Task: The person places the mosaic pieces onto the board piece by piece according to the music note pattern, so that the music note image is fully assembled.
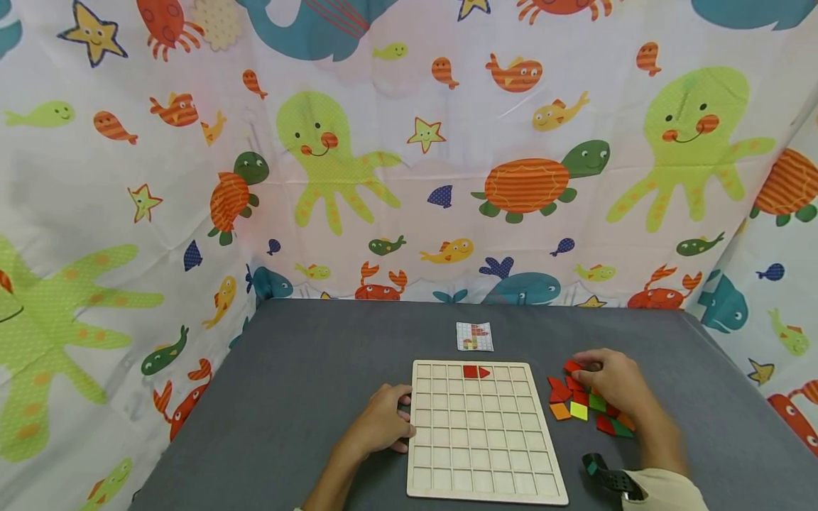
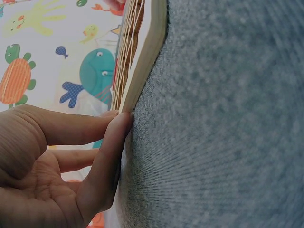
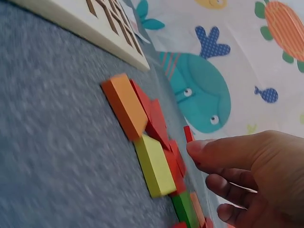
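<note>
At the left edge of a pale wooden grid board (image 1: 487,497), my left hand (image 1: 380,420) pinches the rim. The left wrist view shows the thumb and a finger meeting at the board's edge (image 2: 145,57). A red square block (image 1: 469,372) and a red triangle block (image 1: 483,372) sit side by side in the top row of cells. To the board's right, my right hand (image 1: 613,382) is over a pile of coloured blocks. It pinches a thin red block (image 3: 188,133) between thumb and finger, its shape mostly hidden.
The pile has an orange block (image 1: 559,411), a yellow block (image 1: 579,411), a green block (image 1: 597,402) and several red ones. A printed pattern card (image 1: 474,337) lies beyond the board. A dark wrist strap (image 1: 610,479) is at the right sleeve. A sea-animal curtain (image 1: 409,177) surrounds the grey table.
</note>
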A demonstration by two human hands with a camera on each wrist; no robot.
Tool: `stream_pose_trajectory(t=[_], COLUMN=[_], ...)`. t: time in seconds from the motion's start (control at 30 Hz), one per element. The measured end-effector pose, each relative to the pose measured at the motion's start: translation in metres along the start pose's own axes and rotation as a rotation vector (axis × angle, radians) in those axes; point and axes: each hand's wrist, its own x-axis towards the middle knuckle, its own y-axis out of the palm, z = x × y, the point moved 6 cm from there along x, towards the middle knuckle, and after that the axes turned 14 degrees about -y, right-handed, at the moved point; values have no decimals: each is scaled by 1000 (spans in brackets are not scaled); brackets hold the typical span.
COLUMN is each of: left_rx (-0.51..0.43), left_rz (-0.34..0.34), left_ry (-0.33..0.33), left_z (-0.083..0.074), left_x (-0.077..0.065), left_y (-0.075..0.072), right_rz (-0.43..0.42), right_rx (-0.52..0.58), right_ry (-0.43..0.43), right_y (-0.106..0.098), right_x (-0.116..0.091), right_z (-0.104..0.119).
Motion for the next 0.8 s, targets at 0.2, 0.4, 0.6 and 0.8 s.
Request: stream_pose_trajectory(t=[0.2, 0.4, 0.6, 0.8], left_rx=[2, -1, -1, -1], left_rz=[-4, -6, -4, -4], left_ry=[-3, -9, -4, -5], left_z=[0, 1, 1, 1], left_x=[1, 1, 1, 0], left_y=[0, 1, 1, 1], right_rz=[-13, -16, 18, 29], right_rx=[13, 72, 135, 165], right_ry=[-89, -166, -204, -238], right_y=[11, 24, 38, 48], right_x=[6, 11, 16, 19], right_z=[22, 44, 62, 80])
